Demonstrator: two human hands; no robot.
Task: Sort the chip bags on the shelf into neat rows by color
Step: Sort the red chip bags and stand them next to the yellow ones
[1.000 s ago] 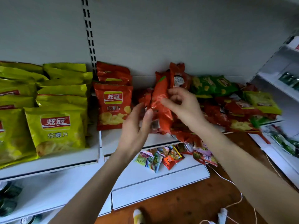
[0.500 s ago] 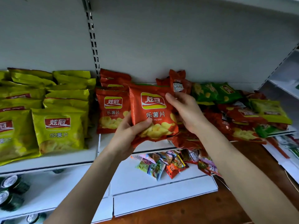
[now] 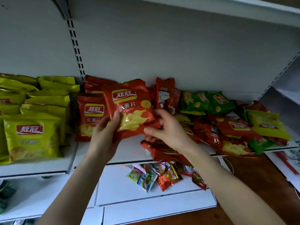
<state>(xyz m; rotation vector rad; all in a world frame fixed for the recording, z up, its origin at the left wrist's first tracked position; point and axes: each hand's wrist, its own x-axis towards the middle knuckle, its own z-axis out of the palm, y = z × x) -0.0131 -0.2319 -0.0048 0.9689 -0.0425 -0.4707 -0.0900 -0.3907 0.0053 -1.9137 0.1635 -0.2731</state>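
The left hand [image 3: 103,135] grips the lower left corner of a red chip bag [image 3: 129,104], thumb on its front. The right hand [image 3: 168,130] pinches the bag's lower right edge. The bag is held upright, face forward, above the white shelf [image 3: 131,150], overlapping the front of the red bag row [image 3: 90,117]. To the left stand rows of yellow-green bags [image 3: 32,137]. To the right lies an unsorted pile [image 3: 227,129] of red, green and yellow-green bags. Small snack packets [image 3: 154,176] lie on the lower shelf.
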